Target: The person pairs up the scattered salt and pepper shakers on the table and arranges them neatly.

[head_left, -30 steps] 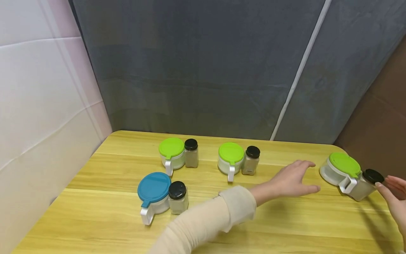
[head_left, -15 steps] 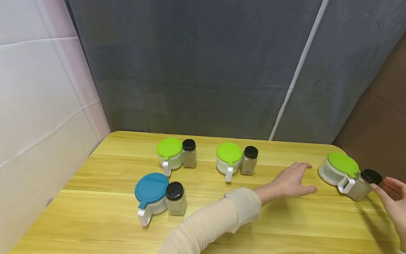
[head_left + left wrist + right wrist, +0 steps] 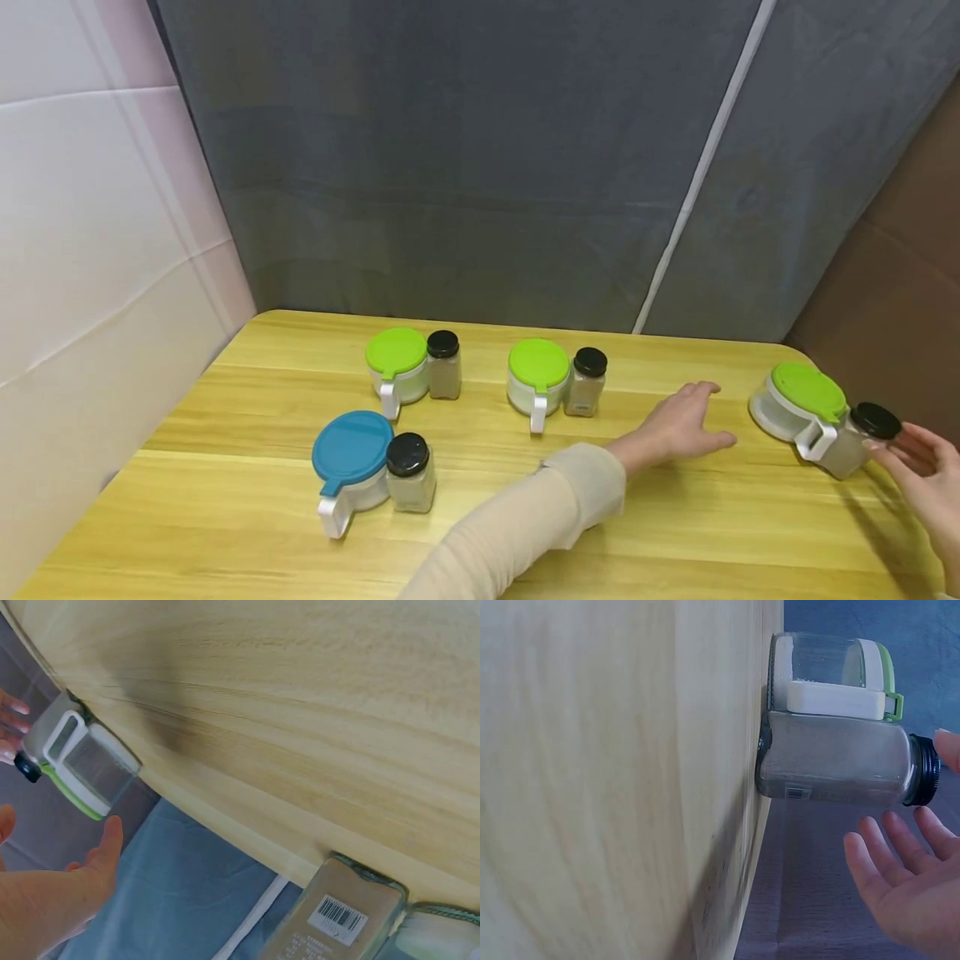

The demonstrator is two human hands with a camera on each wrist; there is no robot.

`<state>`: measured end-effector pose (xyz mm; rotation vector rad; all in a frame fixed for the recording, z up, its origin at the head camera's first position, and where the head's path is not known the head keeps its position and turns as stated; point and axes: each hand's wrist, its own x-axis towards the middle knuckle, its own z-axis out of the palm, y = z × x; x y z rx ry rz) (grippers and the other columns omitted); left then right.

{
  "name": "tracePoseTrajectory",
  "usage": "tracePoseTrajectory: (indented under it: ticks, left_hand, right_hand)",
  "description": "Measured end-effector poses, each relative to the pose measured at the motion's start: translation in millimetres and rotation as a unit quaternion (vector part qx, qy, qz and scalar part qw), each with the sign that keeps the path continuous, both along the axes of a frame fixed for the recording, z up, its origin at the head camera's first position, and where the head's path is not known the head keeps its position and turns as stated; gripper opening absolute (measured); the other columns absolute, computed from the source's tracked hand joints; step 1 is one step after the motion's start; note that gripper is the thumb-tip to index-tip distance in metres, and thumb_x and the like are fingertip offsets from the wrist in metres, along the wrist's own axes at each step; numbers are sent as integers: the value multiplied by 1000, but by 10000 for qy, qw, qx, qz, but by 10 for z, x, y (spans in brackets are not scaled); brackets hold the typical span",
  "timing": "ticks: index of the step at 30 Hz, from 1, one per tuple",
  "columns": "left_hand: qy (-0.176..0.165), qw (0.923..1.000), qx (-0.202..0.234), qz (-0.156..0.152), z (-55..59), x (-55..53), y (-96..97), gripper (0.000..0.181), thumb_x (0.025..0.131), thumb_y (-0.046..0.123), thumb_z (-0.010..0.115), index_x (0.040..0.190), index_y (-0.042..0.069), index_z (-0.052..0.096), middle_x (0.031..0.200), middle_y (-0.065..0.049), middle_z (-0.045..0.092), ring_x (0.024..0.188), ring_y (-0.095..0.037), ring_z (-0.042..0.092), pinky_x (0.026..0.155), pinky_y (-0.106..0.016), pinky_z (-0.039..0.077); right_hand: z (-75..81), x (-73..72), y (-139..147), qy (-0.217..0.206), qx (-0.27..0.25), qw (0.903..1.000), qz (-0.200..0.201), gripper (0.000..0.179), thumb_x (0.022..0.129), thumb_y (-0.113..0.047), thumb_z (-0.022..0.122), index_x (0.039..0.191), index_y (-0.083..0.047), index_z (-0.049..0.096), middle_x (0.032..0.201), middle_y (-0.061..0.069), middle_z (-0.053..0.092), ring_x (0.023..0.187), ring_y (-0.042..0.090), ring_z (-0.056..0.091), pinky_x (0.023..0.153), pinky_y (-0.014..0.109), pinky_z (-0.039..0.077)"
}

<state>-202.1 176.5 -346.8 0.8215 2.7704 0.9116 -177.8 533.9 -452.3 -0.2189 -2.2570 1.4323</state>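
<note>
At the right end of the table, a clear square jar with a black screw lid (image 3: 876, 421) stands against a clear seasoning pot with a green lid (image 3: 808, 390) and white handle. My right hand (image 3: 917, 483) is beside the jar's lid, thumb in front and fingers loosely bent behind. In the right wrist view the fingers (image 3: 885, 859) are apart from the jar (image 3: 832, 757); whether the thumb touches the lid I cannot tell. My left hand (image 3: 675, 425) hovers over the table left of that pot, holding nothing, its thumb spread from its fingers.
Two green-lidded pots (image 3: 396, 352) (image 3: 538, 365) stand along the back, each with a black-lidded jar (image 3: 444, 375) (image 3: 585, 392) on its right. A blue-lidded pot (image 3: 352, 450) and another jar (image 3: 412, 487) are nearer, at left. A grey curtain (image 3: 450, 167) hangs behind.
My left hand has drawn back slightly to the left, away from the right-hand pot. My right hand has come a little closer around the jar's lid. The view has shifted slightly; the containers stay put.
</note>
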Motion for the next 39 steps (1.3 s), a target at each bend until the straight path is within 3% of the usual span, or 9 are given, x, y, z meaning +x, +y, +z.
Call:
tracePoseTrajectory:
  ticks: [6,13,18,32,39]
  left_hand:
    - [-18,9999,91,135,-58,-47,67,60,78,40,63,129,21,38,121,10,44,103,-2,45,83,-16,36]
    - [261,9989,219,323,-105,-98,150,54,79,38,62,126,22,41,117,12,46,99,-2,47,80,-16,37]
    - [396,9983,226,354,-127,-143,241,51,79,37,62,124,21,44,114,12,48,96,-1,48,77,-15,37]
    - [296,9986,-128,423,-212,-166,531,54,76,41,65,123,23,45,112,12,47,97,-2,48,78,-14,37]
    - [239,9982,-77,546,-249,-192,601,61,76,41,65,128,22,39,117,10,44,99,-4,47,80,-16,38]
  right_hand:
    - [-27,-26,46,-335,397,9986,-112,64,82,-12,62,135,-23,27,100,-25,38,80,-17,41,61,2,36]
    - [-5,-50,84,-176,186,9997,33,57,81,-8,63,127,-28,35,97,-25,42,80,-16,45,62,3,38]
    - [-25,-45,118,-367,462,9982,-53,61,82,-13,62,133,-25,30,98,-26,40,80,-17,42,60,2,36]
    - [-80,4,180,-657,684,9954,-147,61,82,-20,63,133,-27,32,99,-27,39,81,-15,39,59,4,35]
    - [-91,-10,184,-986,1018,9895,-294,69,82,-32,61,139,-24,23,115,-18,37,86,-14,35,59,4,34]
